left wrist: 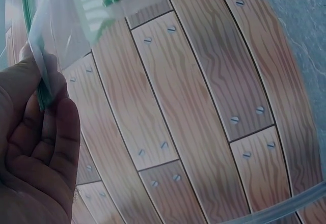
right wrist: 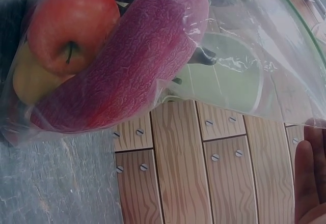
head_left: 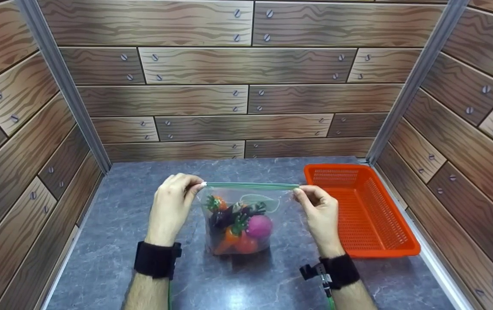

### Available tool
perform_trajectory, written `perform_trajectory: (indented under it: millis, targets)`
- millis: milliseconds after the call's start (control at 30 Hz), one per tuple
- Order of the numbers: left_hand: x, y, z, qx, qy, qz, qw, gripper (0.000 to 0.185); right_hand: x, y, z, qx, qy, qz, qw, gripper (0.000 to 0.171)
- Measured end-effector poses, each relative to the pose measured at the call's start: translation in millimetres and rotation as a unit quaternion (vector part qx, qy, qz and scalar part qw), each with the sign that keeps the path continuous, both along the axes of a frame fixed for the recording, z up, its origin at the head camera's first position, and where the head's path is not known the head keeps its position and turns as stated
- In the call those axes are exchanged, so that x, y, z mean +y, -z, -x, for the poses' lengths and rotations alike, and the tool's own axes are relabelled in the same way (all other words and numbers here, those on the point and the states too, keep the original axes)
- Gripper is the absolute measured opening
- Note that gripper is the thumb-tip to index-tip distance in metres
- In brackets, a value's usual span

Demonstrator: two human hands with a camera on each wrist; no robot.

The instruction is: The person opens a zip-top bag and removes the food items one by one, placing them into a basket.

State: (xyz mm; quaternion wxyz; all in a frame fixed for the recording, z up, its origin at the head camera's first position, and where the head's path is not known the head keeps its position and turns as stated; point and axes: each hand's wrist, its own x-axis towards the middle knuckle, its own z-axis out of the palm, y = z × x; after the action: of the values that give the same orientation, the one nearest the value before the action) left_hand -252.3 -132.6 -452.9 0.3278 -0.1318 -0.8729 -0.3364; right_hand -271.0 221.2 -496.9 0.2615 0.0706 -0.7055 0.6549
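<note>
A clear zip bag [head_left: 229,193] with a green zip strip [head_left: 253,186] stands stretched between both hands at the middle of the table. My left hand [head_left: 171,209] pinches the strip's left end between thumb and fingers. At the opposite end, my right hand [head_left: 323,211] pinches the bag's top corner. Through the plastic show a red apple [right wrist: 71,25], a long wrinkled purple-pink piece [right wrist: 122,66], a dark eggplant-like piece [head_left: 220,218] and orange pieces with green tops [head_left: 230,237]. Whether the bag's bottom touches the table cannot be told. The right wrist view catches only some fingers.
To the right stands an orange perforated plastic basket [head_left: 358,254], close beside my right hand. Wood-patterned panels [head_left: 195,99] enclose the grey marbled tabletop [head_left: 113,241] at the back and on both sides. Each wrist wears a black strap [head_left: 156,260].
</note>
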Motion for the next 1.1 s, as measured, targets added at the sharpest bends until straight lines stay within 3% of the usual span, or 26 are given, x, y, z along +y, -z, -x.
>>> perform_trajectory:
  millis: [400,700,1100]
  targets:
    - [-14.3,1.7,-0.8,0.007,-0.01,-0.01,0.9999,0.012,6.0,3.4,0.8,-0.01,-0.001,0.012,1.0,0.007]
    - [-15.3,-3.2,-6.1,-0.015,-0.009,0.0,0.9998,0.013,5.2,2.0,0.1,-0.017,-0.002,0.014,1.0,0.008]
    - [6.0,-12.5,-13.7,-0.03,0.035,0.035,0.9983,0.014,1.9,0.6,2.0,0.001,-0.002,0.003,1.0,0.006]
